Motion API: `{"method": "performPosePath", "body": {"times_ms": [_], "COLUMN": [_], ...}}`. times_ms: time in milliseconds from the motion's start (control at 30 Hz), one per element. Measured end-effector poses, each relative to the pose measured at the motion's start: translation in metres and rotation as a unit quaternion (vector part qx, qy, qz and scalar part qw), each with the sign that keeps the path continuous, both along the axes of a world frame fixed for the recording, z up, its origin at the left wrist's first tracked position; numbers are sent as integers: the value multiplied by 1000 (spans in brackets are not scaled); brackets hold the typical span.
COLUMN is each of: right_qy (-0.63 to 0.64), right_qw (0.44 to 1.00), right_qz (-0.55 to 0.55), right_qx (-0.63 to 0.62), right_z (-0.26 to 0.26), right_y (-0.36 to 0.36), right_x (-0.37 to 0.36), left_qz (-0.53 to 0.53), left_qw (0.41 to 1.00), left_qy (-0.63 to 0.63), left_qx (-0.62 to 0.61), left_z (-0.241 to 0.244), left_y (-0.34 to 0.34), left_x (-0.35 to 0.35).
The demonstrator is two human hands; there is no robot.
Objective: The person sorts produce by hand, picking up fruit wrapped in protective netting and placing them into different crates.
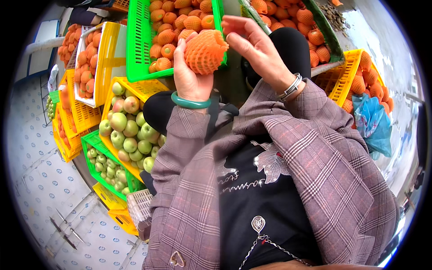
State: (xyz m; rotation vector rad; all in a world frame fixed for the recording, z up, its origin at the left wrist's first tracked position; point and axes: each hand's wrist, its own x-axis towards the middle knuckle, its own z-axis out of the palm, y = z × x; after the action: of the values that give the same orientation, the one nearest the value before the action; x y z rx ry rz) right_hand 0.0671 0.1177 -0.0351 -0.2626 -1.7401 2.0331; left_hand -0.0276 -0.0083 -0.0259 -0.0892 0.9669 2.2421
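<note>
My left hand [194,72], with a green bangle at its wrist, holds a fruit in an orange foam net [206,52]. The net's open end points right, towards my other hand; the fruit inside is mostly hidden. My right hand [251,45], with silver bangles, is raised just right of the net, fingers apart and slightly curled, holding nothing. Behind the held fruit stands a green plastic crate [139,44] of netted fruit, some showing green ends. Another crate [332,40] of netted fruit lies beyond my right hand.
At the left, a yellow crate [116,86] and a green crate [96,175] hold bare green apples [130,128]. A white foam box [109,60] holds netted fruit. At the right are a yellow crate [341,79] of netted fruit and a blue plastic bag [371,123]. My knees lie between the crates.
</note>
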Motion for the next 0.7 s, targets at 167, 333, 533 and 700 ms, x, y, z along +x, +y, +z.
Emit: {"method": "performPosePath", "body": {"times_ms": [167, 333, 533, 700], "right_qy": [117, 122, -4, -175], "right_qw": [990, 952, 939, 935], "right_qz": [-54, -25, 42, 113], "right_qx": [61, 281, 341, 287], "right_z": [14, -7, -32, -72], "right_y": [-6, -26, -27, -18], "right_x": [-13, -11, 5, 9], "left_qz": [-52, -77, -62, -165], "left_qw": [995, 986, 982, 965], "left_qy": [-85, -123, -168, -189], "left_qx": [31, 79, -64, -73], "left_z": [-8, -44, -66, -98], "left_y": [-2, -18, -25, -36], "left_x": [-4, -21, -11, 8]}}
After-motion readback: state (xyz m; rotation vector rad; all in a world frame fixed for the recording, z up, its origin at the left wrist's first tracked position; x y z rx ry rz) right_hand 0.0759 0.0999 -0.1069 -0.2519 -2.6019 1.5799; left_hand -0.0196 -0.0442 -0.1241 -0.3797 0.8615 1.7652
